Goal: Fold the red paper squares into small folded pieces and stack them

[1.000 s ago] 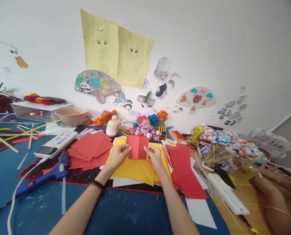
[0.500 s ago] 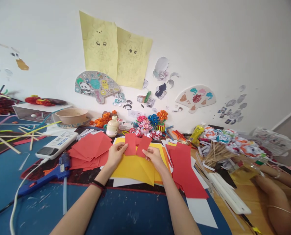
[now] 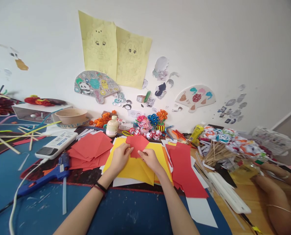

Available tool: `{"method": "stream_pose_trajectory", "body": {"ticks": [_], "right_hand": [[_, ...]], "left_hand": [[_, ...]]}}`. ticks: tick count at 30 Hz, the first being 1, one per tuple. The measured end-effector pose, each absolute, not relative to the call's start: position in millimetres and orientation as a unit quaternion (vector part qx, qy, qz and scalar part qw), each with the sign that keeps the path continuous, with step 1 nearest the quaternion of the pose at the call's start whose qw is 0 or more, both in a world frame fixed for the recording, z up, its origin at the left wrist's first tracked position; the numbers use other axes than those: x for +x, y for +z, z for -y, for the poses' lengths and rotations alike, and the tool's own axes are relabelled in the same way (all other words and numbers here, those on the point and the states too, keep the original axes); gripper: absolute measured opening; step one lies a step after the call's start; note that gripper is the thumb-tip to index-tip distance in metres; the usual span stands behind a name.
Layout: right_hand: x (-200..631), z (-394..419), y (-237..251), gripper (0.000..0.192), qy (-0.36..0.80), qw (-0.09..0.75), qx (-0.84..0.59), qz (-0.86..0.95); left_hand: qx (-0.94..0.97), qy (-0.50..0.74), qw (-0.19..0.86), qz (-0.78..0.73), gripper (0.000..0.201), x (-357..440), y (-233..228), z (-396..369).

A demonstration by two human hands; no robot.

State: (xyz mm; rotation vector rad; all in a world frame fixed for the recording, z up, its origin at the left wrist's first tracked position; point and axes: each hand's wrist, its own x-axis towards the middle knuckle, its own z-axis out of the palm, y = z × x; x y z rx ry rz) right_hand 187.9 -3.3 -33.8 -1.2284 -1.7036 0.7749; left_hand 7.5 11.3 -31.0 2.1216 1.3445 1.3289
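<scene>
Both hands met over the yellow sheet (image 3: 135,168) on the cluttered surface (image 3: 125,212), pinching a small folded red paper (image 3: 137,143) between them. The left hand (image 3: 121,158) had its grip closed on the paper's left edge, the right hand (image 3: 150,160) closed on its lower right. A stack of red squares (image 3: 90,150) lay just left, a blue glue gun (image 3: 46,176) beyond.

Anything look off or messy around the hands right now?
Nothing looks damaged or spilled. Both hands, left hand and right hand, pinch a folded red paper over the yellow sheets. The only untidy bits are white scraps scattered on the blue mat near the glue gun.
</scene>
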Motion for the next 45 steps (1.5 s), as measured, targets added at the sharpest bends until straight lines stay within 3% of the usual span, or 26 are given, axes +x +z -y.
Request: {"method": "stream_pose_trajectory", "body": {"ticks": [7, 14, 19, 37, 41, 45], "right_hand": [[188, 6, -27, 0.051, 0.137, 0.407, -0.508, 0.747], [190, 9, -14, 0.039, 0.115, 0.420, -0.512, 0.740], [192, 11, -14, 0.034, 0.077, 0.374, -0.518, 0.766], [173, 18, -24, 0.028, 0.109, 0.327, -0.532, 0.773], [173, 21, -21, 0.029, 0.065, 0.281, -0.550, 0.784], [171, 25, -15, 0.017, 0.027, 0.216, -0.575, 0.788]], "left_hand": [[0.771, 0.428, 0.059, -0.467, 0.027, 3, -23, -5], [0.786, 0.395, -0.001, -0.475, 0.031, -5, -18, -4], [0.817, 0.314, -0.089, -0.475, 0.026, -5, -13, 0], [0.850, 0.279, -0.009, -0.448, 0.018, -2, -16, -1], [0.850, 0.320, -0.040, -0.417, 0.019, -2, -4, 4], [0.882, 0.289, -0.066, -0.366, 0.018, 0, -3, 7]]}}
